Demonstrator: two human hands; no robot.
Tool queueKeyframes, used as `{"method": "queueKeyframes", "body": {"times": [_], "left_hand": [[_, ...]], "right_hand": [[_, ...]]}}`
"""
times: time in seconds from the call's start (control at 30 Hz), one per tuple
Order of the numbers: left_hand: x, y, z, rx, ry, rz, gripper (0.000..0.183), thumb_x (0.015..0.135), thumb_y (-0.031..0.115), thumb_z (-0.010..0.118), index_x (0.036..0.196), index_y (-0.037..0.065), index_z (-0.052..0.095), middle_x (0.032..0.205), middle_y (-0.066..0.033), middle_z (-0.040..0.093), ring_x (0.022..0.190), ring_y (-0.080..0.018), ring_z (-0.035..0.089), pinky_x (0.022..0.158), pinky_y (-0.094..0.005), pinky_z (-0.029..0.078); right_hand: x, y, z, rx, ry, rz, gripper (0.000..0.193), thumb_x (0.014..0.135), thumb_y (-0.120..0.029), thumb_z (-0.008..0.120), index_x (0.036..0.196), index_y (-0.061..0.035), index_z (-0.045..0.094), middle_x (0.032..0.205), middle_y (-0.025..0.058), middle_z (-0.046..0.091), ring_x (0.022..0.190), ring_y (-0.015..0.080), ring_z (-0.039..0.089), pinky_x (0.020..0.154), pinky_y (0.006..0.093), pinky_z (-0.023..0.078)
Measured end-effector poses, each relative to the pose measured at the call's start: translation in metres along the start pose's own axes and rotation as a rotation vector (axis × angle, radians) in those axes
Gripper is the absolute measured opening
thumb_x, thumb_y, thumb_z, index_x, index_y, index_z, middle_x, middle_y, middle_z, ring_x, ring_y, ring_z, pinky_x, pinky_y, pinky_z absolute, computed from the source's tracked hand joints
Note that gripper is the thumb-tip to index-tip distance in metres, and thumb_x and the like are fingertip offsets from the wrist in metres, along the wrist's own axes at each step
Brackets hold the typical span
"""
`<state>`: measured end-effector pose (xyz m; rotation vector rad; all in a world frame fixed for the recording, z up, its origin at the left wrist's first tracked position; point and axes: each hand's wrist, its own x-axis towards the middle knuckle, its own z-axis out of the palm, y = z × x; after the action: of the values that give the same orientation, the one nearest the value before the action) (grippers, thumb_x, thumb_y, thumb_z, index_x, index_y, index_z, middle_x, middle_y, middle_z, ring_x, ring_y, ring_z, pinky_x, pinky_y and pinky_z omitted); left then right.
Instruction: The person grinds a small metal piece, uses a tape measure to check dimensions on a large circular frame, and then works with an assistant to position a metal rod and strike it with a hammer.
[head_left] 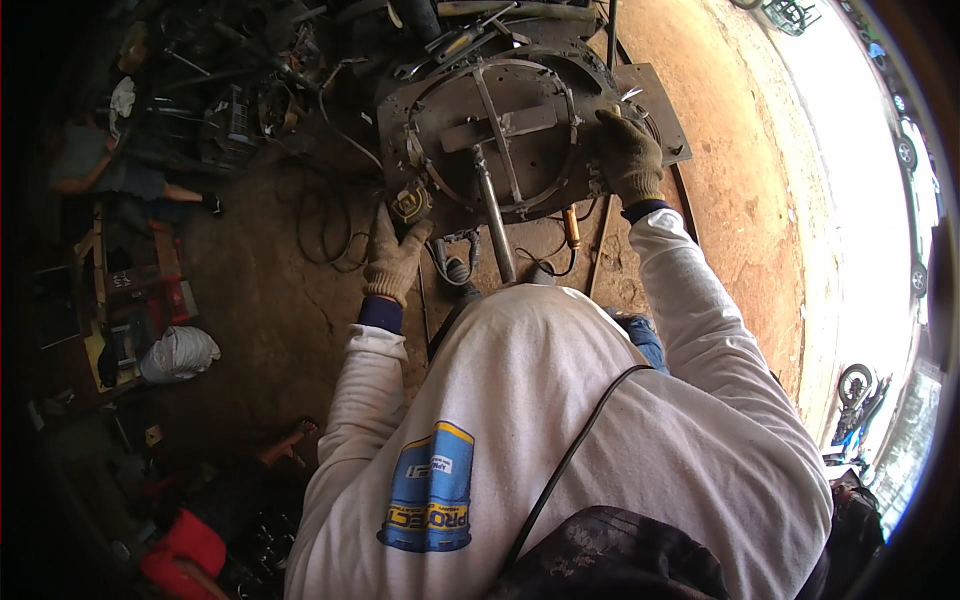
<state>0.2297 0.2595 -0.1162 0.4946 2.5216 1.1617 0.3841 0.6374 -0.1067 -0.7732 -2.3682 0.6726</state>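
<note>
My left hand (392,262), in a knitted work glove, has its thumb and fingers around a yellow and black tape measure (410,204) at the near left edge of a brown metal plate (540,185). On that plate lies a round metal ring frame (483,72) with a crossbar and a short flat bar (498,128) across it. To the right of the ring, my gloved right hand (634,160) is closed at the plate's surface; its fingertips are partly hidden, and what they grip cannot be made out. A metal pipe (492,215) slants from the flat bar toward me.
Tools, including pliers (455,45), lie at the plate's far side. An orange-handled tool (571,228) with a cable hangs below its near edge. Cables (325,215) loop over the ground at left. Scrap metal (245,110) is piled far left, and other people are at the left.
</note>
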Motion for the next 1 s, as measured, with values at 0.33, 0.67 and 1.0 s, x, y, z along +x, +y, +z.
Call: {"method": "queueKeyframes", "body": {"times": [0.33, 0.67, 1.0], "left_hand": [[-0.001, 0.003, -0.001, -0.056, -0.016, 0.006, 0.092, 0.087, 0.029, 0.080, 0.157, 0.000, 0.028, 0.157, -0.0212, 0.041, 0.145, -0.0334, 0.040, 0.119, -0.0397, 0.034], [-0.001, 0.005, -0.003, 0.010, 0.008, -0.001, 0.092, 0.087, 0.031, 0.080, 0.157, 0.000, 0.027, 0.154, -0.0218, 0.044, 0.142, -0.0353, 0.043, 0.118, -0.0409, 0.035], [0.043, 0.087, -0.039, 0.218, 0.282, 0.583, 0.040, 0.088, 0.032, 0.078, 0.119, 0.008, 0.071, 0.130, -0.0168, 0.063, 0.119, -0.0306, 0.063, 0.098, -0.0414, 0.054]], "right_hand": [[0.000, -0.004, -0.002, -0.006, 0.009, -0.012, 0.032, 0.088, -0.019, 0.071, 0.120, -0.0190, 0.074, 0.111, 0.0121, 0.073, 0.104, 0.0313, 0.070, 0.089, 0.0387, 0.055], [0.001, -0.008, -0.002, -0.045, -0.009, -0.029, 0.029, 0.093, -0.020, 0.066, 0.121, -0.0162, 0.074, 0.114, 0.0127, 0.072, 0.106, 0.0293, 0.070, 0.092, 0.0359, 0.054], [0.001, -0.016, -0.003, 0.068, -0.042, 0.043, 0.029, 0.091, -0.012, 0.070, 0.120, -0.0114, 0.074, 0.116, 0.0113, 0.072, 0.104, 0.0248, 0.070, 0.091, 0.0354, 0.056]]}}
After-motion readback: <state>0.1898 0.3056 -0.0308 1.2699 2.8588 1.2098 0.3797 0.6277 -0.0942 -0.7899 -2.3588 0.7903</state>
